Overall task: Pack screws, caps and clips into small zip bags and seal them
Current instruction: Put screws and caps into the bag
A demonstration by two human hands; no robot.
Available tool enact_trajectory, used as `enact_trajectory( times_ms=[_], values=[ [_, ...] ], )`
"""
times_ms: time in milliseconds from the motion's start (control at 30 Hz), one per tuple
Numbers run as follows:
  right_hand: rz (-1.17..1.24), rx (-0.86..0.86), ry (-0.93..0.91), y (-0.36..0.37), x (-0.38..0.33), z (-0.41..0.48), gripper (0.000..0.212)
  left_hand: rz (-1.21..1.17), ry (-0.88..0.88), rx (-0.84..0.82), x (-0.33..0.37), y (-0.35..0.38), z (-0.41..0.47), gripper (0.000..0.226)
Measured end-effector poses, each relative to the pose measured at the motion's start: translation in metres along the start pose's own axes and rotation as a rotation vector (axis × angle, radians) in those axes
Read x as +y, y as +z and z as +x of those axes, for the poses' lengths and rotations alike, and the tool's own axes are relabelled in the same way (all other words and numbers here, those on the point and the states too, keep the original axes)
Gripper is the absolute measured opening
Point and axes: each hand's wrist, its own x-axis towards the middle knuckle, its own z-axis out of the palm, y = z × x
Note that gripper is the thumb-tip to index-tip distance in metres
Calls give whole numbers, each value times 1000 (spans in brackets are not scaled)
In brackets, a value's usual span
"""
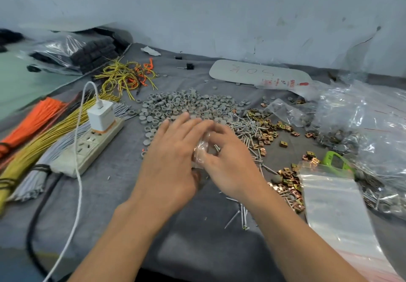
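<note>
Head view: a small zip bag [201, 149] is held between the two grips, touching both, and its long axis appears to run away from the person. The right grip [230, 160] is curled round the bag's right side, with the thumb pressed on the film. A few screws [216, 147] are seen inside by its fingertips. The left grip [171, 156] is laid with fingers nearly straight along the bag's left side; whether its thumb pinches cannot be told. Caps [186, 106] lie just beyond the left grip, and clips [263, 125] beyond the right grip, which is nearer to them.
</note>
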Motion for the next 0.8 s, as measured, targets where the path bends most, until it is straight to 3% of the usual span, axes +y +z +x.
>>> enact_trajectory(
  times_ms=[67, 133, 267, 400, 500, 533, 600, 667, 800],
  values=[
    [28, -15, -28, 3, -2, 1, 21, -67, -66, 49, -10, -5, 0, 78],
    [-12, -61, -73, 3, -4, 4, 34, -149, -117, 59, -22, -12, -1, 70],
    [-156, -163, -175, -1, -6, 4, 61, -187, -76, -148, -38, -21, -7, 88],
    [-145, -243, -184, -3, -5, 3, 51, -153, -56, -132, -46, -17, -9, 61],
    [270, 18, -19, -1, 1, 7, 40, -190, -171, -33, -54, -20, -12, 57],
    [247, 133, 38, -1, 5, 10, 36, -194, -193, -3, -56, -22, -13, 60],
    [-82, 169, 131, -2, 13, 13, 24, -177, -207, 20, -60, -25, -14, 70],
    [-341, 15, 184, 3, 16, 11, 12, -150, -197, 23, -61, -27, -16, 76],
    [-551, -87, 164, 22, 12, 7, 15, -144, -203, 38, -59, -28, -16, 66]
  ],
)
